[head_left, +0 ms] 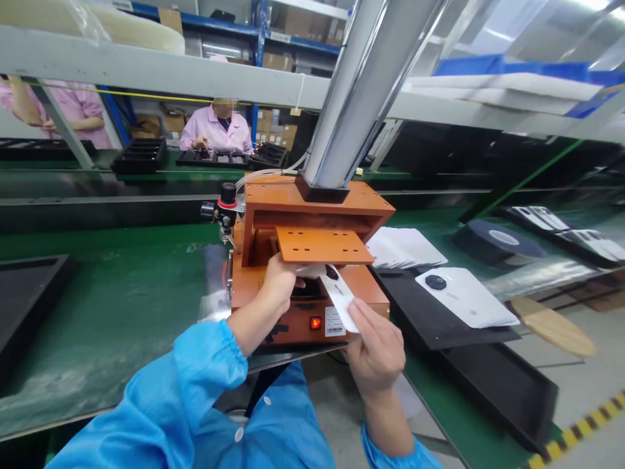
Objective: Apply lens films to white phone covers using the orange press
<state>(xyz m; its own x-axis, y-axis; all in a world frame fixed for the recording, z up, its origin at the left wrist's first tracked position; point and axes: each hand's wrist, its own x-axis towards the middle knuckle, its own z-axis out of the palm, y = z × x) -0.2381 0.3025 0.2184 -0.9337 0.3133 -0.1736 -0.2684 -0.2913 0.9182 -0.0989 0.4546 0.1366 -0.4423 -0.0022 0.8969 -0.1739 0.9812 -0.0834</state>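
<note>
An orange press machine point(312, 215) stands on the green bench, with a silver column rising from its top. My left hand point(278, 280) reaches under its orange plate point(325, 245), fingers closed on the far end of a white card point(342, 301) that carries a black round part. My right hand point(374, 348) pinches the near end of the same card, just in front of the machine's red lit switch point(315, 322).
A stack of white cards point(463, 296) lies on a black tray point(439, 319) to the right, with more white sheets point(403, 247) behind. Black trays sit at the far left point(24, 299) and lower right point(508, 391). Two people in pink coats work across the conveyor.
</note>
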